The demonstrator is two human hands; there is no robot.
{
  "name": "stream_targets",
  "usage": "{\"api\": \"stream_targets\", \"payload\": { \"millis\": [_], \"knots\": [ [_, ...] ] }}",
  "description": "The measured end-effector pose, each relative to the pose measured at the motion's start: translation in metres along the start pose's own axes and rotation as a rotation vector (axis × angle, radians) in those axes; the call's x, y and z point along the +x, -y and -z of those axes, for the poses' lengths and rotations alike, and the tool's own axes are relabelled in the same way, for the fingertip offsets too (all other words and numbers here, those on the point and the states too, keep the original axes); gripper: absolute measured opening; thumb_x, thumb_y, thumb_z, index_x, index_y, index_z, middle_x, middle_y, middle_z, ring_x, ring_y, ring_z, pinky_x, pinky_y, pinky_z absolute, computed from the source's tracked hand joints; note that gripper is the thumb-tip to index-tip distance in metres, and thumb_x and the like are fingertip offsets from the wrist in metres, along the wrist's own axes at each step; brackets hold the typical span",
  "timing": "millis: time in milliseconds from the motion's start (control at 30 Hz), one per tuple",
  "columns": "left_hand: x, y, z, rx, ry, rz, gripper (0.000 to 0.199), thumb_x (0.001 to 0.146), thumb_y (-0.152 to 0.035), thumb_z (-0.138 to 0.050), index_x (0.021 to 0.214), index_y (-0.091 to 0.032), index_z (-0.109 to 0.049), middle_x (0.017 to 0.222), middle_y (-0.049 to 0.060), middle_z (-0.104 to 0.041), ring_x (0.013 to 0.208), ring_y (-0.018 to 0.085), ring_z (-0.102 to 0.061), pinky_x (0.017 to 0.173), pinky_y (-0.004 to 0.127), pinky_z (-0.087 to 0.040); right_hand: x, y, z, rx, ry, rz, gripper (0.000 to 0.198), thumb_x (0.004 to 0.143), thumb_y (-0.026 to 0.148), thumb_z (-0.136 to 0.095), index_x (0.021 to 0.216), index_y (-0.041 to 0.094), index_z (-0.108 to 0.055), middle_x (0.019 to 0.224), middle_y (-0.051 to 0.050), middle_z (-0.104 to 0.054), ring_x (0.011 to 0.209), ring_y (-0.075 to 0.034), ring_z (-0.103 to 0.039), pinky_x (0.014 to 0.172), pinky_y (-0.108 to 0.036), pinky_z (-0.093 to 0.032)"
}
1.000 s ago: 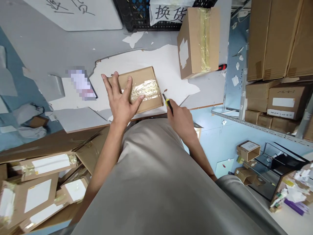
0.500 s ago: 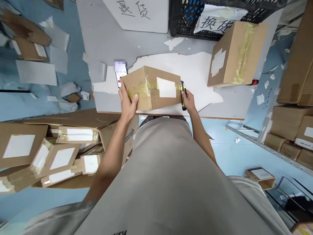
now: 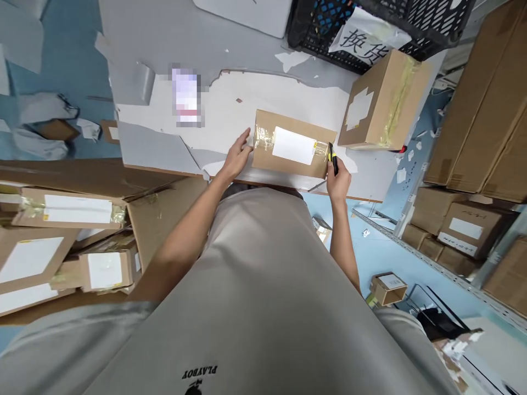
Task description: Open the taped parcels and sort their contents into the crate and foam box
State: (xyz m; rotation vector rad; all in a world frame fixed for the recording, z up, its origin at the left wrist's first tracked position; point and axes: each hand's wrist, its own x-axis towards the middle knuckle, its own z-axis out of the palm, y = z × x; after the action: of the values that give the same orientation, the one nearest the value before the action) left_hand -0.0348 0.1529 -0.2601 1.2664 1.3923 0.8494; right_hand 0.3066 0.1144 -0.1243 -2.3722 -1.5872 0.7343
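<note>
Levelled out since half a second ago, the box now lies label-up on the tabletop, on the near side of the crate, taped seam exposed at the cutter. Its long axis runs roughly parallel to the crate's near side, label facing upward. The left hand's fingers are released, contact with the box unclear; the right hand's grasp the cutter.
</note>
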Motion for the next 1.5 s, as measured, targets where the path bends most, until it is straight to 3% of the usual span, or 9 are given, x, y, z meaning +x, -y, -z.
{"api": "stream_targets", "payload": {
  "millis": [133, 233, 400, 533, 867, 1000, 1233, 1367, 1500],
  "knots": [
    [-0.009, -0.034, 0.019, 0.085, -0.03, -0.025, 0.066, 0.107, -0.068, -0.07, 0.162, -0.033, -0.069, 0.17, 0.016, -0.064, 0.153, 0.037, -0.066, 0.123, 0.055, -0.061, 0.004, 0.031, 0.022, -0.101, -0.006, 0.159, 0.054, 0.12, 0.041, -0.039, 0.155, 0.018, -0.073, 0.151, -0.022, -0.08, 0.136, -0.035, -0.075, 0.116, -0.046, -0.057],
    [-0.011, -0.054, 0.018, 0.109, 0.011, -0.087, 0.063, 0.102, -0.064, -0.08, 0.155, -0.031, -0.075, 0.164, 0.016, -0.064, 0.148, 0.037, -0.066, 0.118, 0.052, -0.066, 0.003, 0.073, 0.031, -0.198, 0.126, 0.29, 0.053, 0.124, 0.045, -0.04, 0.157, 0.023, -0.073, 0.146, -0.019, -0.082, 0.129, -0.035, -0.077, 0.107, -0.044, -0.058],
    [-0.013, -0.047, 0.006, 0.017, -0.002, -0.088, 0.068, 0.101, -0.069, -0.082, 0.155, -0.029, -0.074, 0.15, 0.015, -0.067, 0.133, 0.032, -0.071, 0.109, 0.045, -0.069, 0.005, 0.144, 0.017, -0.42, 0.403, 0.509, 0.047, 0.125, 0.048, -0.045, 0.154, 0.025, -0.075, 0.132, -0.014, -0.084, 0.117, -0.033, -0.076, 0.091, -0.034, -0.05],
    [-0.013, -0.037, 0.004, -0.022, 0.005, -0.097, 0.066, 0.1, -0.068, -0.083, 0.153, -0.03, -0.076, 0.148, 0.014, -0.066, 0.133, 0.034, -0.07, 0.107, 0.047, -0.07, 0.012, 0.169, 0.001, -0.556, 0.487, 0.551, 0.042, 0.126, 0.042, -0.045, 0.147, 0.025, -0.077, 0.13, -0.015, -0.083, 0.112, -0.032, -0.075, 0.088, -0.035, -0.046],
    [-0.01, -0.029, 0.002, -0.055, 0.017, -0.094, 0.077, 0.095, -0.076, -0.087, 0.155, -0.03, -0.075, 0.151, 0.016, -0.065, 0.136, 0.037, -0.071, 0.111, 0.05, -0.069, 0.016, 0.177, -0.002, -0.634, 0.538, 0.573, 0.038, 0.127, 0.036, -0.046, 0.149, 0.024, -0.075, 0.132, -0.016, -0.081, 0.117, -0.033, -0.077, 0.093, -0.039, -0.046],
    [-0.01, -0.027, 0.001, -0.059, 0.013, -0.09, 0.073, 0.098, -0.07, -0.087, 0.157, -0.029, -0.074, 0.152, 0.016, -0.065, 0.138, 0.036, -0.07, 0.115, 0.049, -0.068, 0.013, 0.185, -0.007, -0.697, 0.549, 0.596, 0.04, 0.126, 0.029, -0.043, 0.151, 0.019, -0.072, 0.136, -0.02, -0.08, 0.117, -0.034, -0.078, 0.095, -0.041, -0.047],
    [-0.008, -0.023, 0.002, -0.03, -0.013, -0.119, 0.067, 0.099, -0.067, -0.086, 0.153, -0.028, -0.077, 0.148, 0.015, -0.068, 0.128, 0.032, -0.073, 0.101, 0.043, -0.071, 0.012, 0.195, -0.014, -0.792, 0.557, 0.642, 0.045, 0.125, 0.031, -0.042, 0.156, 0.014, -0.07, 0.139, -0.026, -0.079, 0.126, -0.04, -0.078, 0.101, -0.047, -0.052],
    [-0.009, -0.024, 0.004, -0.022, -0.031, -0.098, 0.073, 0.097, -0.076, -0.085, 0.152, -0.028, -0.077, 0.148, 0.016, -0.068, 0.124, 0.032, -0.074, 0.098, 0.043, -0.071, 0.014, 0.174, 0.006, -0.857, 0.551, 0.598, 0.044, 0.123, 0.023, -0.042, 0.147, 0.014, -0.078, 0.133, -0.026, -0.082, 0.125, -0.039, -0.079, 0.1, -0.045, -0.053],
    [-0.012, -0.028, 0.005, -0.007, -0.035, -0.054, 0.076, 0.096, -0.079, -0.085, 0.152, -0.028, -0.077, 0.149, 0.017, -0.066, 0.124, 0.034, -0.074, 0.096, 0.045, -0.071, 0.02, 0.133, 0.037, -0.912, 0.513, 0.46, 0.045, 0.119, 0.012, -0.043, 0.14, 0.011, -0.082, 0.129, -0.027, -0.083, 0.124, -0.039, -0.081, 0.095, -0.044, -0.053]
  ]
}}
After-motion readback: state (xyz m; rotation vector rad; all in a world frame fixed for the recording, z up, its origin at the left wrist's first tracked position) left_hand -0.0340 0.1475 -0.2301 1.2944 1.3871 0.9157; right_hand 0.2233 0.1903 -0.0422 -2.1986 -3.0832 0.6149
